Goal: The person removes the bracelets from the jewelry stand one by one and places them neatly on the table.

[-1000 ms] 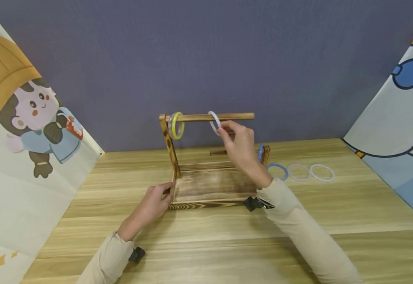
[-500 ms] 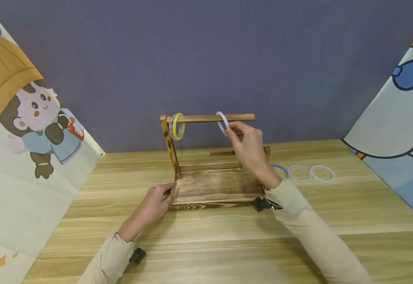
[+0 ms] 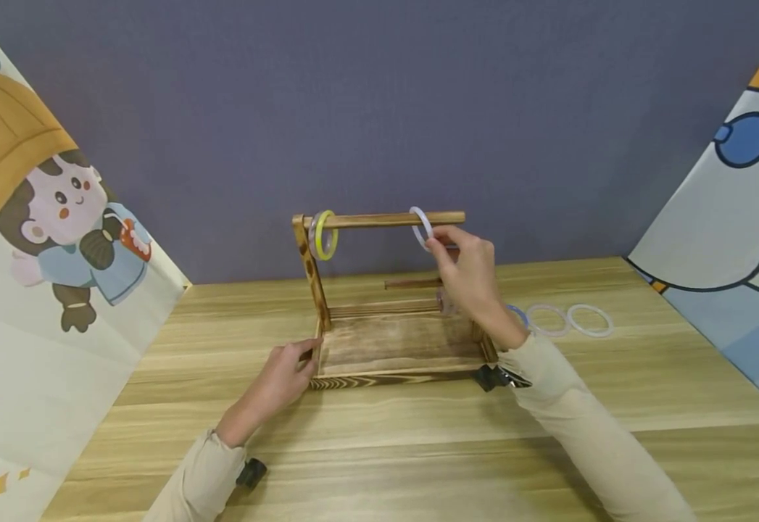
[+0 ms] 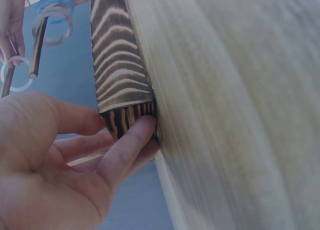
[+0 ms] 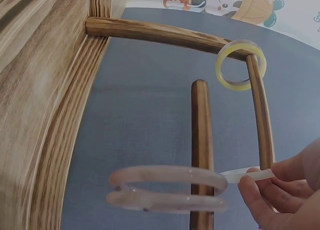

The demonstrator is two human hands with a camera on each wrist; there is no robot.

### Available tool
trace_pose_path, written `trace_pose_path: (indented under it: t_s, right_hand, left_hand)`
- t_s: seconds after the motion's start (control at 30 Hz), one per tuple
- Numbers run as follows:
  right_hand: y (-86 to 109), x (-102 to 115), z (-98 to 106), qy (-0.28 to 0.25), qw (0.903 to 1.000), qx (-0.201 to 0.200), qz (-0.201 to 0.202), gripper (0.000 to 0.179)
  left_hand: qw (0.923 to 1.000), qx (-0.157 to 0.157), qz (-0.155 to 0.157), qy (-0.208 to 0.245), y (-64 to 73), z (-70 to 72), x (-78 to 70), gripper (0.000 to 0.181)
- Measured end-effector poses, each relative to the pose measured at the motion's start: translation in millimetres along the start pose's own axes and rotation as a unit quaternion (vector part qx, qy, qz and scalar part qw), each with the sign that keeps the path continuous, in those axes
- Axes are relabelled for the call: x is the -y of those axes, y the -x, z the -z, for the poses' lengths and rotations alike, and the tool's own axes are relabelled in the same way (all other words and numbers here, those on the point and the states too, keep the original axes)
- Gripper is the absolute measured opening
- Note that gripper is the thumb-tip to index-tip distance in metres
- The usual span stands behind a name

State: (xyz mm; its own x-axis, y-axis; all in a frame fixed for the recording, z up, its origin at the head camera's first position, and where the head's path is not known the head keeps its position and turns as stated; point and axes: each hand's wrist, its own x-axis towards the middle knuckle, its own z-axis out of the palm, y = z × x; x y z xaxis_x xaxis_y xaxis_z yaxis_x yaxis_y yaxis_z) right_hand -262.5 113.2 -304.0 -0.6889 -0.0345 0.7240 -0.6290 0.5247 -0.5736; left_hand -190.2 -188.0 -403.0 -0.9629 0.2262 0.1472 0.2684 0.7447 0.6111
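My right hand [image 3: 473, 279] pinches a white bangle [image 3: 421, 226] that encircles the upper rod [image 3: 372, 220] of a wooden bangle stand [image 3: 309, 272], toward that rod's right end. In the right wrist view the white bangle [image 5: 237, 177] lies between thumb and fingers. A yellow bangle [image 3: 333, 235] and a pale purplish bangle [image 3: 312, 235] hang at the rod's left end. My left hand [image 3: 279, 373] holds the base's front left corner; in the left wrist view its thumb and fingers grip the striped wood end [image 4: 122, 65]. Pale pinkish bangles [image 5: 165, 175] hang on the lower rod [image 5: 201, 125].
Right of the stand a blue bangle [image 3: 518, 315], partly behind my right arm, a pinkish bangle [image 3: 547, 330] and a white bangle [image 3: 590, 331] lie on the wooden table [image 3: 379, 449]. Another blue bangle [image 4: 65, 4] shows in the left wrist view. A grey wall [image 3: 379, 109] stands behind.
My right hand has slid the white bangle rightward along the upper rod, toward its free end. The left hand stays at the base corner.
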Motion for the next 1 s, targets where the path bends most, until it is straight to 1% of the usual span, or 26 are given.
trace_pose_path:
  t_s: [0.13,0.37,0.57,0.77,1.0]
  right_hand:
    - [1.0,-3.0,3.6,0.002,0.9999,-0.011,-0.004,0.017]
    - [2.9,-6.4,9.8,-0.003,0.9997,-0.024,-0.004,0.017]
    - [4.8,-9.3,15.0,0.003,0.9997,-0.025,-0.001,0.015]
    - [6.6,-13.2,22.0,0.012,0.9998,-0.019,0.001,0.016]
    - [9.2,-15.9,30.9,0.022,0.9995,-0.023,-0.001,0.016]
  left_hand:
    - [1.0000,0.001,0.005,0.002,-0.7,0.4,-1.0,0.040]
    - [1.0000,0.002,0.004,0.006,-0.6,0.7,-2.0,0.040]
    - [0.9999,0.004,0.009,0.007,0.3,0.1,-1.8,0.040]
    - [0.9999,0.003,0.008,0.009,-0.1,0.1,-1.5,0.040]
    - [1.0000,0.003,0.005,0.004,0.4,1.1,-2.6,0.040]
